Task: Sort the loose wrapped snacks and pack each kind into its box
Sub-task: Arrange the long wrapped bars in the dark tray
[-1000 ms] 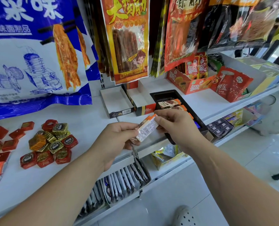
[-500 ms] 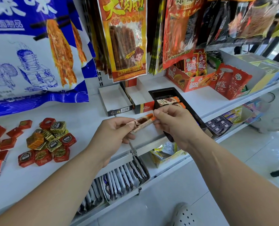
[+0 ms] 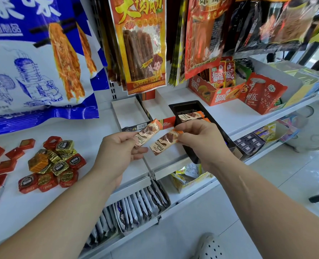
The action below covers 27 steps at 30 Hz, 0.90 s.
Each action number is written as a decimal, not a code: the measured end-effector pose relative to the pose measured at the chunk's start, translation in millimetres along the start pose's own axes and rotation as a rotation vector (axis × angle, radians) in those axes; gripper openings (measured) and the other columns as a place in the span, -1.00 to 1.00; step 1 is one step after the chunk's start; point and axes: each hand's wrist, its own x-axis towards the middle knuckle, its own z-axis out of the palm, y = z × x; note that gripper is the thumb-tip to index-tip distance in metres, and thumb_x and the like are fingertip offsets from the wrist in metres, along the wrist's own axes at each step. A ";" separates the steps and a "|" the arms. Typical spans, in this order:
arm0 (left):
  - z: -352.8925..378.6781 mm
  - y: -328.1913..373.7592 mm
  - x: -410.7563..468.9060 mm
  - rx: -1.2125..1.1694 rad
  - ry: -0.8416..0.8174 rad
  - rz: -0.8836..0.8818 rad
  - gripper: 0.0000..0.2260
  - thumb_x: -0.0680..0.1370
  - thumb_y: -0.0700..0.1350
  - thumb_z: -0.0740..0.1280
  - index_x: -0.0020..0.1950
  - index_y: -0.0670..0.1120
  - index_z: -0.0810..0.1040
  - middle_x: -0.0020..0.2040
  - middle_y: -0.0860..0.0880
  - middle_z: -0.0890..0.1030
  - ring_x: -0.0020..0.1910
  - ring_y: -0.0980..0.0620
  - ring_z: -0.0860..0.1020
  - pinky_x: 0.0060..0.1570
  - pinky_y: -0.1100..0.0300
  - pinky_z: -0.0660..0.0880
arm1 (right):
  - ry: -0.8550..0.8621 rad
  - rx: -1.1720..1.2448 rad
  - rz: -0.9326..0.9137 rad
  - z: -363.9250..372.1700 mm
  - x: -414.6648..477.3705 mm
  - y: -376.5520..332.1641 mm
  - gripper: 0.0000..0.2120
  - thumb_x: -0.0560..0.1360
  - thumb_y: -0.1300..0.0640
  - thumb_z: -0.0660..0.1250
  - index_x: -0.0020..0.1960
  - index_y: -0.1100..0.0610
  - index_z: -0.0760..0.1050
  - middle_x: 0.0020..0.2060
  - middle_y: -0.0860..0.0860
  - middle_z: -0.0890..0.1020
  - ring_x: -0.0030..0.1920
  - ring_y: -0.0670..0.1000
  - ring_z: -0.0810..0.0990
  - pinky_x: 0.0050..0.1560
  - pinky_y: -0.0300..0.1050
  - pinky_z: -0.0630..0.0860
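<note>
Parted, left hand (image 3: 117,152) and right hand (image 3: 201,141) pinch orange-ended, probably chocolate bars (image 3: 149,134).

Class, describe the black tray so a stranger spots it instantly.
On the white shelf under the hanging bags, beyond the right hand, lies the black tray holding orange-ended bars. Its neighbours are white boxes and a red box; it alone is black.

2 slim bars in cream-and-brown wrappers with orange ends are held tilted above the shelf's (image 3: 91,133) front edge, close but apart. The left hand (image 3: 121,152) pinches the left bar (image 3: 148,134) at its lower end; the right hand (image 3: 199,139) pinches the right bar (image 3: 164,143) at its upper end. Behind, a black tray (image 3: 187,106) holds 2 like bars (image 3: 191,116), perhaps more. Beside it stands an open white box (image 3: 128,113). Gold and red foil squares (image 3: 56,161) lie heaped at left.
</note>
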 end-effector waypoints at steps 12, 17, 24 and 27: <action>14.7 2.6 -10.2 0.033 -0.191 0.030 -0.83 0.56 -0.26 0.36 0.14 -0.15 0.62 -0.07 -0.12 0.72 -0.11 -0.12 0.69 -0.01 -0.03 0.59 | 0.038 0.036 -0.002 -1.2 0.4 3.5 -0.69 0.47 0.40 0.41 0.20 0.27 0.56 -0.06 0.22 0.69 0.00 0.14 0.69 0.00 -0.06 0.66; 15.6 2.9 -7.9 0.082 -0.218 0.045 -0.78 0.58 -0.33 0.31 0.19 -0.17 0.61 -0.08 -0.12 0.72 -0.17 -0.06 0.69 -0.09 0.07 0.61 | 0.070 -0.070 0.016 -5.2 2.2 8.2 -0.74 0.43 0.21 0.52 0.11 0.21 0.65 -0.13 0.09 0.73 -0.08 0.08 0.71 -0.01 -0.03 0.67; 23.4 4.5 -0.5 0.111 -0.299 0.049 -0.76 0.61 -0.33 0.23 0.18 -0.14 0.61 -0.02 -0.15 0.70 -0.19 0.00 0.67 -0.20 0.19 0.58 | 0.048 0.055 0.089 -14.8 2.6 1.8 -0.85 0.43 0.25 0.50 -0.01 0.23 0.64 -0.18 0.17 0.72 -0.17 0.09 0.70 -0.09 -0.04 0.66; 35.1 7.4 7.2 0.099 -0.314 0.062 -0.76 0.62 -0.33 0.21 0.18 -0.18 0.60 -0.02 -0.17 0.68 -0.25 0.05 0.62 -0.23 0.19 0.53 | 0.052 0.097 0.068 -25.3 5.7 -4.0 -0.85 0.44 0.27 0.49 0.00 0.23 0.63 -0.20 0.17 0.71 -0.21 0.05 0.68 -0.11 -0.09 0.64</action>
